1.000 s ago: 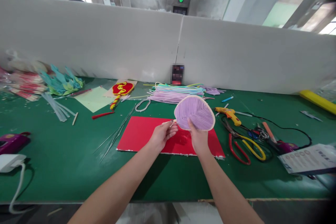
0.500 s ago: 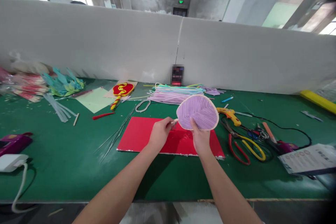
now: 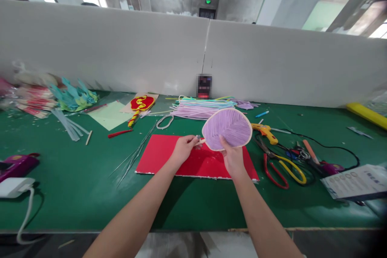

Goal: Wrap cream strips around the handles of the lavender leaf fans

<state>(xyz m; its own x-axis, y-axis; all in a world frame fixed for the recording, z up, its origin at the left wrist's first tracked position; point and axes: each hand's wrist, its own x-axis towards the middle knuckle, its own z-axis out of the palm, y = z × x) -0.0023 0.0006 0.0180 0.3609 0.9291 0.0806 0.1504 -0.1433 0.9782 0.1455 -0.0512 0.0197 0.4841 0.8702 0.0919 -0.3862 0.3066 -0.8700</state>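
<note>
A small hand fan [image 3: 228, 127], its leaf-shaped face covered in purple fuzzy strands with a pale rim, is held up over a red board [image 3: 160, 155]. My right hand [image 3: 233, 159] grips the lower edge of the fan's face, thumb on the front. At the fan's short pale handle, my left hand [image 3: 185, 150] is closed, with thumb and fingertips pinching near its end. Something small and greyish shows at those fingertips, too small to name. The fan lies tilted, its handle pointing left.
Behind the board lies a bundle of pipe cleaners [image 3: 196, 109]. Pliers [image 3: 279, 165] and a yellow glue gun [image 3: 265, 132] are at the right. Thin wires [image 3: 136, 155], a red and yellow fan [image 3: 141, 105] and green paper [image 3: 110, 116] lie left.
My left hand has shifted slightly left along the handle toward its end, and its fingers have moved a little. The fan and my right hand stay nearly in place.
</note>
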